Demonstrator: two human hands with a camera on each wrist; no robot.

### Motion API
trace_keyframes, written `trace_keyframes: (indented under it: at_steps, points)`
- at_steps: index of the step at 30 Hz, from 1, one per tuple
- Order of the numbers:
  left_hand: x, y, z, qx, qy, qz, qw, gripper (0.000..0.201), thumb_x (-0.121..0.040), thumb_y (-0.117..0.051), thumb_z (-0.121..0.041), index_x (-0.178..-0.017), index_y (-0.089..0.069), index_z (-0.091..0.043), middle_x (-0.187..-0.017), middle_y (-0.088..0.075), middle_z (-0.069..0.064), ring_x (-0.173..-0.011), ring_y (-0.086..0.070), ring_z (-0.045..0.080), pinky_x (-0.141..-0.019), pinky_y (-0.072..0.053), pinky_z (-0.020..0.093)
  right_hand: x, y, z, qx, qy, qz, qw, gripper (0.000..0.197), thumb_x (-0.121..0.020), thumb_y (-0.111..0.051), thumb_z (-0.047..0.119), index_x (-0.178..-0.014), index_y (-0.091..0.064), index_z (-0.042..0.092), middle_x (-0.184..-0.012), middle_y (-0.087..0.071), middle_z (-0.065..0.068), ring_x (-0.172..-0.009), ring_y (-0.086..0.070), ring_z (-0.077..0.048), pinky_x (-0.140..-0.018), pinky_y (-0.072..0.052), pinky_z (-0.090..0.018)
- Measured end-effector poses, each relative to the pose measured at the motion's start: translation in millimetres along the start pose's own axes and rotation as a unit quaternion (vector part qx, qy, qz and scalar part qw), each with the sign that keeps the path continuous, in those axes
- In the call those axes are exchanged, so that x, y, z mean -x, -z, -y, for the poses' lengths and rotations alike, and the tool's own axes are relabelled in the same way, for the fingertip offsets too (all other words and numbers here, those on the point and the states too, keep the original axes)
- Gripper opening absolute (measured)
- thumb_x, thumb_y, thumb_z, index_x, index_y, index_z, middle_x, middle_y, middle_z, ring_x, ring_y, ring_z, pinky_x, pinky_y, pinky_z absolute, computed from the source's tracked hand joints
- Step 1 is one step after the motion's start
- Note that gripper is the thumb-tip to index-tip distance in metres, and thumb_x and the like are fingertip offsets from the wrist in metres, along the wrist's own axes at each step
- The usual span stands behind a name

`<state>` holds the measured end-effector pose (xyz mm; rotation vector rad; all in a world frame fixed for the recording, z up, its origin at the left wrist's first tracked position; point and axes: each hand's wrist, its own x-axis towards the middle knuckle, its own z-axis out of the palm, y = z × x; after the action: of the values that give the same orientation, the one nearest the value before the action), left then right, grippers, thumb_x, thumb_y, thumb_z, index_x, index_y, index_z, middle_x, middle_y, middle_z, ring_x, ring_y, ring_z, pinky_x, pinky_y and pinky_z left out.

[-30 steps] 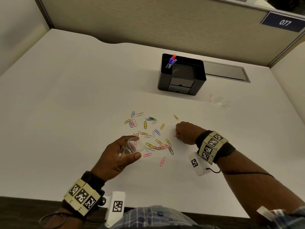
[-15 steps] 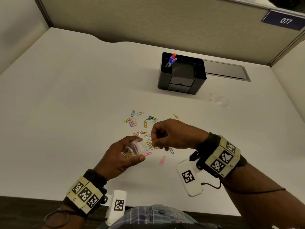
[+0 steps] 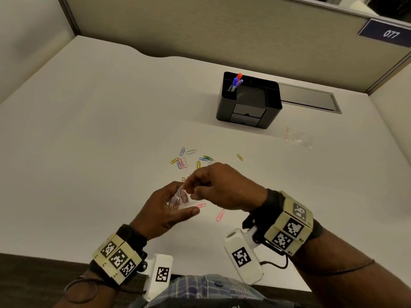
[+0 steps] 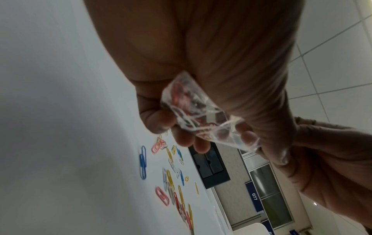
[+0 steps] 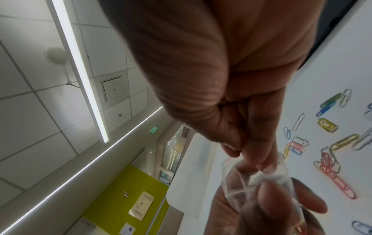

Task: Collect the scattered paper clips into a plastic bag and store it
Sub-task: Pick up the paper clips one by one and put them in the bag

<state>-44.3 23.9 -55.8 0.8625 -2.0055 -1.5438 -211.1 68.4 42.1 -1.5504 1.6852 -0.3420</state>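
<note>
My left hand (image 3: 186, 203) holds a small clear plastic bag (image 3: 178, 200) just above the white desk (image 3: 89, 152), its mouth turned toward my right hand. Several coloured clips show inside the bag (image 4: 193, 111). My right hand (image 3: 191, 190) has its thumb and forefinger pinched together in the bag's mouth (image 5: 261, 179); the clip between them is hidden. Several loose paper clips (image 3: 184, 162) lie scattered beyond the hands, and a pink one (image 3: 220, 215) lies nearer me. They also show in the wrist views: loose clips (image 4: 171, 179), loose clips (image 5: 330, 159).
A black desk organizer (image 3: 248, 101) with pens (image 3: 236, 82) stands behind the clips. A second clear bag (image 3: 299, 138) lies flat to its right. A metal cable cover (image 3: 309, 100) sits at the back. Cubicle walls close in the desk on three sides.
My right hand pinched a red clip off the desk, lifted it and carried it left to the bag's mouth. The left hand kept holding the bag, raised slightly.
</note>
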Motion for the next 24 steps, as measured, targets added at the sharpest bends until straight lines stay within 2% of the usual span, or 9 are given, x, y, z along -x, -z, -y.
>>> trace_keyframes:
  at_steps: [4, 6, 9, 11, 14, 18, 19, 22, 24]
  points:
    - [3, 0, -3, 0.012, 0.03, 0.004, 0.999, 0.04, -0.069, -0.074, -0.049, -0.101, -0.056, -0.033, -0.098, -0.064, -0.034, -0.094, -0.064, -0.005, -0.07, -0.051, 0.009, 2, 11, -14, -0.104, -0.039, -0.083, 0.99, 0.013, -0.091, -0.061, 0.013, -0.101, -0.068, 0.017, -0.096, -0.074, 0.001, -0.086, -0.071, -0.009, -0.083, -0.057, -0.026]
    - [4, 0, -4, 0.013, 0.035, -0.003, 0.999, 0.037, -0.07, -0.074, -0.037, -0.101, -0.056, -0.03, -0.095, -0.062, -0.039, -0.094, -0.061, -0.011, -0.07, -0.049, 0.006, 2, 19, -32, -0.127, -0.078, -0.134, 0.98, 0.009, -0.09, -0.062, 0.015, -0.096, -0.068, 0.016, -0.088, -0.073, 0.001, -0.08, -0.072, -0.012, -0.079, -0.057, -0.026]
    - [6, 0, -8, 0.01, 0.034, -0.016, 0.999, 0.034, -0.074, -0.072, -0.021, -0.103, -0.055, -0.027, -0.087, -0.061, -0.042, -0.087, -0.059, -0.015, -0.066, -0.044, 0.001, 4, 21, -68, 0.021, -0.135, -0.148, 0.979, 0.009, -0.09, -0.061, 0.018, -0.095, -0.068, 0.014, -0.081, -0.065, 0.008, -0.078, -0.064, -0.013, -0.068, -0.048, -0.017]
    - [7, 0, -10, 0.014, 0.035, -0.022, 0.999, 0.035, -0.073, -0.072, -0.023, -0.104, -0.055, -0.025, -0.085, -0.063, -0.038, -0.086, -0.059, -0.015, -0.065, -0.044, 0.001, 7, 13, -89, 0.119, -0.165, -0.114, 0.972, 0.01, -0.089, -0.061, 0.02, -0.095, -0.067, 0.014, -0.089, -0.063, 0.004, -0.081, -0.057, -0.012, -0.063, -0.04, -0.016]
    - [8, -1, -12, 0.015, 0.041, -0.028, 0.999, 0.037, -0.072, -0.071, -0.026, -0.106, -0.056, -0.022, -0.081, -0.067, -0.02, -0.087, -0.059, -0.015, -0.066, -0.044, 0.001, 8, -1, -111, 0.144, -0.205, -0.063, 0.966, 0.016, -0.088, -0.064, 0.023, -0.101, -0.064, 0.014, -0.098, -0.063, 0.0, -0.087, -0.054, -0.014, -0.073, -0.041, -0.022]
    - [10, -4, -15, 0.005, 0.044, -0.022, 0.999, 0.038, -0.067, -0.068, -0.035, -0.102, -0.055, -0.029, -0.086, -0.062, -0.04, -0.087, -0.058, -0.016, -0.065, -0.043, 0.0, 1, -15, -121, 0.147, -0.221, -0.068, 0.962, 0.035, -0.085, -0.068, 0.031, -0.112, -0.056, 0.014, -0.108, -0.059, -0.004, -0.096, -0.053, -0.019, -0.078, -0.039, -0.025]
    - [11, -4, -15, 0.005, 0.044, -0.022, 0.999, 0.039, -0.067, -0.068, -0.035, -0.103, -0.055, -0.028, -0.085, -0.062, -0.04, -0.085, -0.059, -0.016, -0.065, -0.043, 0.0, 0, -18, -121, 0.15, -0.217, -0.074, 0.962, 0.04, -0.084, -0.069, 0.035, -0.115, -0.054, 0.014, -0.11, -0.057, -0.005, -0.098, -0.052, -0.019, -0.079, -0.039, -0.026]
    - [11, -5, -13, 0.004, 0.046, -0.027, 0.999, 0.035, -0.074, -0.072, -0.024, -0.106, -0.057, -0.021, -0.083, -0.066, -0.017, -0.084, -0.059, -0.015, -0.065, -0.043, 0.0, -6, -31, -115, 0.155, -0.196, -0.103, 0.963, 0.048, -0.083, -0.067, 0.044, -0.116, -0.052, 0.012, -0.112, -0.053, -0.006, -0.095, -0.05, -0.019, -0.076, -0.035, -0.026]
    - [12, -7, -15, 0.004, 0.045, -0.025, 0.999, 0.033, -0.076, -0.072, -0.015, -0.106, -0.057, -0.019, -0.087, -0.062, -0.013, -0.083, -0.059, -0.017, -0.064, -0.043, 0.0, -11, -40, -108, 0.164, -0.182, -0.114, 0.963, 0.048, -0.084, -0.066, 0.044, -0.116, -0.052, 0.011, -0.112, -0.051, -0.007, -0.094, -0.05, -0.021, -0.075, -0.037, -0.028]
